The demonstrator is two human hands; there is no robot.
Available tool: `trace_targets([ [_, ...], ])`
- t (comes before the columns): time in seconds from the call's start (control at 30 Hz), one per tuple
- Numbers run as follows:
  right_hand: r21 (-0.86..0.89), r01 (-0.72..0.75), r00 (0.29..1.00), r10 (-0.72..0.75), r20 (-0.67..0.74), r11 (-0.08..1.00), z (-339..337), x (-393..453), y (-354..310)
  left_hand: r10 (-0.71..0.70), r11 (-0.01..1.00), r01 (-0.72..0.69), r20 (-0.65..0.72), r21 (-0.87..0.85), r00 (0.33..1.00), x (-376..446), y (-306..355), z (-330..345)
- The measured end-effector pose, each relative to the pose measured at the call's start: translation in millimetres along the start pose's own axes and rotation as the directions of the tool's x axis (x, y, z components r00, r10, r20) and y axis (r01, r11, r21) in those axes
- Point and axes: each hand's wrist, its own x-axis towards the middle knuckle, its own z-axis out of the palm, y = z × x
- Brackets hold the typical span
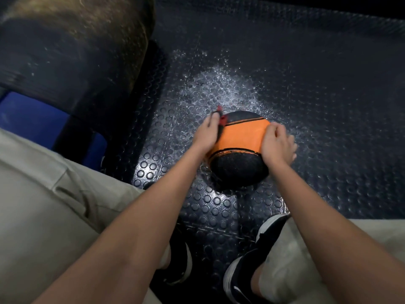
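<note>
An orange and black basketball (pixel 240 150) sits on the wet, studded black rubber floor in front of me. My left hand (pixel 207 133) is at the ball's left side, its fingers curled round a small red and black tool (pixel 221 119) held against the ball. On the ball's right side my right hand (pixel 277 143) rests with its fingers curled over the surface, steadying it.
Water drops spread over the studded floor (pixel 328 106) beyond the ball. A dark bulky object (pixel 76 62) fills the upper left, and something blue (pixel 32 119) lies beneath it. My knees in beige trousers and my black shoes (pixel 247 275) frame the bottom.
</note>
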Motion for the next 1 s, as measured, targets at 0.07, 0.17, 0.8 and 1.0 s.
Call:
trace_targets([
  [0.07,0.037,0.135,0.991,-0.134,-0.021,0.990,2.8,0.5,-0.2,-0.165,0.979,0.165,0.005,-0.120,0.986,2.9,-18.7,-0.4],
  [0.17,0.161,0.214,0.977,-0.213,-0.026,0.963,8.8,-9.7,1.4,-0.175,0.978,0.162,-0.095,-0.134,0.980,5.1,-17.9,5.8],
  [0.8,0.004,0.360,0.930,-0.359,0.081,0.933,14.7,-19.2,-12.8,-0.292,0.864,0.249,-0.031,-0.438,0.956,-2.0,-21.1,-6.0],
  [1.0,-0.070,0.110,0.991,-0.104,0.084,0.992,3.8,-14.7,-20.3,0.177,0.973,-0.158,-0.107,0.170,0.978,-12.0,34.7,1.2],
])
